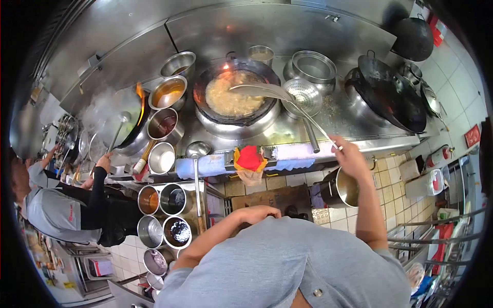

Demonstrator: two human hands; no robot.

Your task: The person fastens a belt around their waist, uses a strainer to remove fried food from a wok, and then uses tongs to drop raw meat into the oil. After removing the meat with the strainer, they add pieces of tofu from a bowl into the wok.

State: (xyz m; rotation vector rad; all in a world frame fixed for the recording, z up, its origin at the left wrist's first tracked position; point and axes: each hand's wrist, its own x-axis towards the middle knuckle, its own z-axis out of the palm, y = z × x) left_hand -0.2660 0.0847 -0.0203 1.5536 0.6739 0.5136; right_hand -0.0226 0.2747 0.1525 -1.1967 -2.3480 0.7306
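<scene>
My right hand [349,158] is closed round the thin handle of a long-handled metal utensil [262,91]. Its wide, shallow head appears edge-on over a large black wok [267,77]. Pale, bubbling food in liquid [228,97] fills the wok's bottom. A perforated ladle [302,97] rests just right of the wok, its dark handle pointing towards me and overlapped by the utensil. My left hand [259,211] is held in front of my body, its fingers largely hidden by my shirt. A bundled red cloth [250,157] sits on the stove's front edge.
At left, another person [59,213] works a ladle in a steaming wok with flame at its rim. Metal pots [169,92] stand between the woks. Several sauce containers [177,231] flank my left arm. An empty wok [393,97] sits right; a deep pot [344,187] is below my right forearm.
</scene>
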